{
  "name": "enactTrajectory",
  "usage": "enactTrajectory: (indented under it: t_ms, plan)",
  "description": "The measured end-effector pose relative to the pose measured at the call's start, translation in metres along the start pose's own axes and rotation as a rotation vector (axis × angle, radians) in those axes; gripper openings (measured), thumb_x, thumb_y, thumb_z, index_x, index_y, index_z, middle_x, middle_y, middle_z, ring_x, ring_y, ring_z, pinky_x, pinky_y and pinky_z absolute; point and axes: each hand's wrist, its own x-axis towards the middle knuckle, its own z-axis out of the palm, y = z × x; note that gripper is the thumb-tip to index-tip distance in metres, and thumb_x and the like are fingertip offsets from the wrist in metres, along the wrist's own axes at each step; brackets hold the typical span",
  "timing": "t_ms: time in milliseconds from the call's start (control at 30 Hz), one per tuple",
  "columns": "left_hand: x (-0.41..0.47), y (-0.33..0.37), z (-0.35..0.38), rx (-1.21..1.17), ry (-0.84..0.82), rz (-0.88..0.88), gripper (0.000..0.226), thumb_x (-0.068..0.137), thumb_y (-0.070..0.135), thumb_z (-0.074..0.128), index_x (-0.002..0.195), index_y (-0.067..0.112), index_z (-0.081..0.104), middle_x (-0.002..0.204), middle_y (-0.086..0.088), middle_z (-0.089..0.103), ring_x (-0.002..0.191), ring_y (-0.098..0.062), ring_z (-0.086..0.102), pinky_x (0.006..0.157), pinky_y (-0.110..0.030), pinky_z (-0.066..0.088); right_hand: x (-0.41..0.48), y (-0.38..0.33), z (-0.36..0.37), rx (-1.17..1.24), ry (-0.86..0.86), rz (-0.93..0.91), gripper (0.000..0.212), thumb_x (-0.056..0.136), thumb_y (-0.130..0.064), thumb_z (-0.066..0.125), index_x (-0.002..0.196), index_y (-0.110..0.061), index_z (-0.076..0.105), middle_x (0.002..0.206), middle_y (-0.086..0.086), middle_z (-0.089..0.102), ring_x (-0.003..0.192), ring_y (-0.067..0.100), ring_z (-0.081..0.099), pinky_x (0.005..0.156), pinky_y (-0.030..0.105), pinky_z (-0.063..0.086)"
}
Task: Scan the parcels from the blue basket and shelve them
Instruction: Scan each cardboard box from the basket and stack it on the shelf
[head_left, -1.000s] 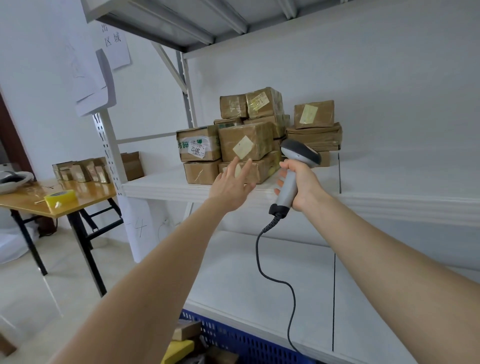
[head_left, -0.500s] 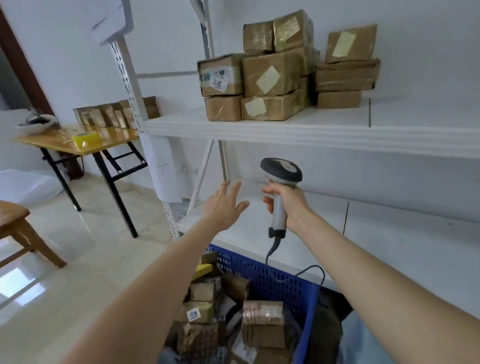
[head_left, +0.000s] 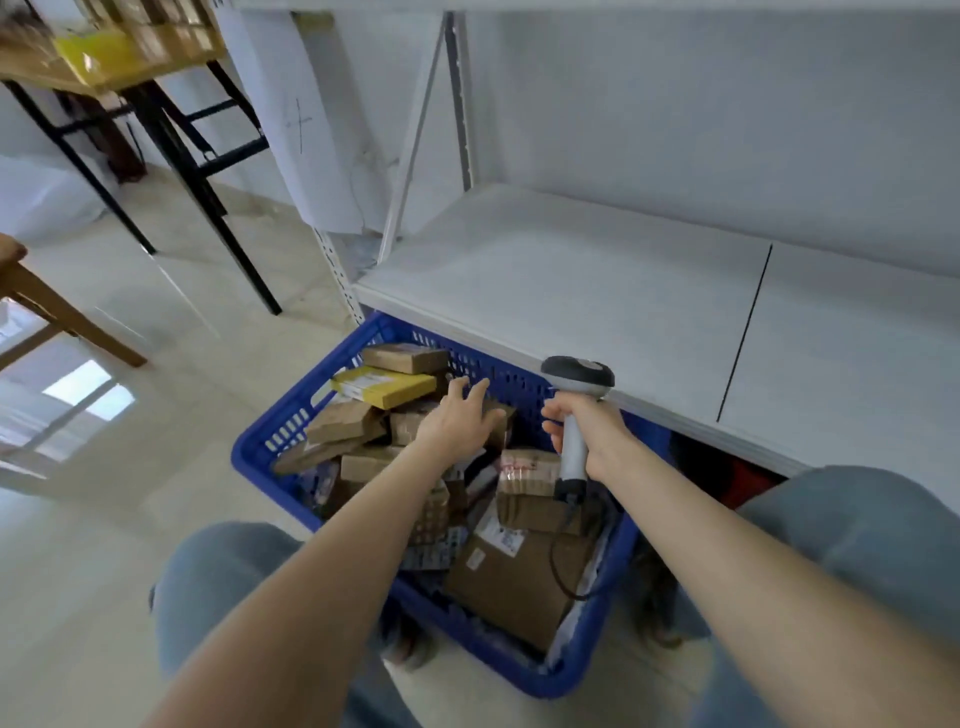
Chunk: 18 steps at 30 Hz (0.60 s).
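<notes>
Left grip (head_left: 457, 422), fingers spread and empty, has descended over brown cardboard parcels (head_left: 344, 422) in blue plastic basket (head_left: 262, 441); right grip (head_left: 589, 431) holds grey handheld scanner (head_left: 576, 375). Next pick judged imminent.

We see a blue basket (head_left: 306, 391), brown parcels (head_left: 519, 587), a yellow box (head_left: 382, 387), a grey scanner (head_left: 574, 453) and a white shelf (head_left: 571, 280)

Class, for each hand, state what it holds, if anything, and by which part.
The right hand holds the barcode scanner by its grip, below the head. The left hand holds nothing: open fingers reach over parcels in the blue basket.
</notes>
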Motion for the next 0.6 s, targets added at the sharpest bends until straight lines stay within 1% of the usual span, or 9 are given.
enactTrajectory:
  t_ms: [67, 167, 233, 300, 367, 433, 467, 567, 600]
  plan:
    - [0.007, -0.004, 0.027, -0.036, -0.1, -0.033, 0.062, 0.1, 0.049, 0.035, 0.152, 0.018, 0.019, 0.157, -0.01, 0.011, 0.138, -0.032, 0.032, 0.108, -0.045, 0.035, 0.02, 0.017, -0.007, -0.019, 0.04, 0.052, 0.005, 0.088, -0.007, 0.064, 0.089, -0.002, 0.065, 0.08, 0.01, 0.064, 0.063, 0.017, 0.058, 0.057, 0.029, 0.048]
    - [0.022, -0.008, 0.064, -0.138, -0.231, -0.091, 0.062, 0.1, 0.048, 0.034, 0.151, 0.016, 0.02, 0.156, -0.015, 0.013, 0.139, -0.034, 0.031, 0.111, -0.043, 0.032, 0.05, 0.037, -0.018, -0.077, 0.114, 0.128, 0.02, 0.083, -0.008, 0.069, 0.1, 0.001, 0.066, 0.08, 0.011, 0.063, 0.062, 0.02, 0.056, 0.058, 0.033, 0.051]
    - [0.033, -0.011, 0.083, -0.236, -0.267, -0.15, 0.063, 0.1, 0.047, 0.034, 0.152, 0.015, 0.016, 0.156, -0.016, 0.013, 0.138, -0.034, 0.032, 0.11, -0.041, 0.032, 0.069, 0.046, -0.024, -0.091, 0.146, 0.193, 0.021, 0.08, -0.009, 0.072, 0.098, -0.001, 0.066, 0.077, 0.011, 0.061, 0.062, 0.022, 0.056, 0.056, 0.034, 0.051]
    - [0.044, -0.014, 0.1, -0.332, -0.291, -0.225, 0.066, 0.1, 0.048, 0.034, 0.153, 0.016, 0.011, 0.157, -0.017, 0.013, 0.139, -0.035, 0.029, 0.109, -0.04, 0.031, 0.086, 0.053, -0.029, -0.084, 0.174, 0.242, 0.016, 0.078, -0.01, 0.072, 0.09, -0.003, 0.064, 0.077, 0.012, 0.06, 0.068, 0.026, 0.058, 0.068, 0.039, 0.055]
    - [0.054, -0.017, 0.114, -0.4, -0.311, -0.281, 0.068, 0.1, 0.047, 0.035, 0.154, 0.015, 0.007, 0.157, -0.017, 0.014, 0.142, -0.034, 0.024, 0.11, -0.04, 0.029, 0.101, 0.06, -0.032, -0.084, 0.181, 0.278, 0.028, 0.074, -0.013, 0.075, 0.098, -0.002, 0.065, 0.09, 0.015, 0.065, 0.083, 0.031, 0.063, 0.084, 0.044, 0.055]
    - [0.063, -0.019, 0.124, -0.459, -0.324, -0.339, 0.069, 0.1, 0.046, 0.037, 0.153, 0.013, 0.007, 0.157, -0.018, 0.017, 0.143, -0.034, 0.022, 0.111, -0.04, 0.027, 0.116, 0.068, -0.035, -0.091, 0.189, 0.304, 0.043, 0.07, -0.016, 0.076, 0.11, -0.001, 0.065, 0.105, 0.018, 0.067, 0.098, 0.035, 0.065, 0.09, 0.049, 0.053]
    - [0.065, -0.018, 0.128, -0.502, -0.329, -0.374, 0.069, 0.1, 0.045, 0.037, 0.153, 0.012, 0.009, 0.156, -0.017, 0.021, 0.142, -0.034, 0.024, 0.111, -0.04, 0.028, 0.121, 0.071, -0.035, -0.093, 0.178, 0.319, 0.044, 0.07, -0.016, 0.076, 0.11, -0.002, 0.066, 0.108, 0.019, 0.067, 0.099, 0.035, 0.065, 0.09, 0.05, 0.053]
    - [0.069, -0.014, 0.133, -0.719, -0.317, -0.476, 0.066, 0.099, 0.047, 0.04, 0.151, 0.012, 0.021, 0.152, -0.014, 0.032, 0.137, -0.033, 0.035, 0.111, -0.041, 0.033, 0.124, 0.074, -0.034, -0.082, 0.176, 0.338, 0.034, 0.074, -0.016, 0.074, 0.106, -0.004, 0.067, 0.104, 0.019, 0.067, 0.088, 0.031, 0.064, 0.087, 0.047, 0.054]
    - [0.069, -0.013, 0.132, -0.811, -0.299, -0.535, 0.068, 0.097, 0.051, 0.042, 0.15, 0.012, 0.026, 0.15, -0.013, 0.036, 0.134, -0.033, 0.039, 0.11, -0.043, 0.035, 0.124, 0.075, -0.034, -0.068, 0.181, 0.329, 0.036, 0.075, -0.016, 0.074, 0.107, -0.003, 0.067, 0.101, 0.018, 0.067, 0.085, 0.03, 0.064, 0.085, 0.046, 0.055]
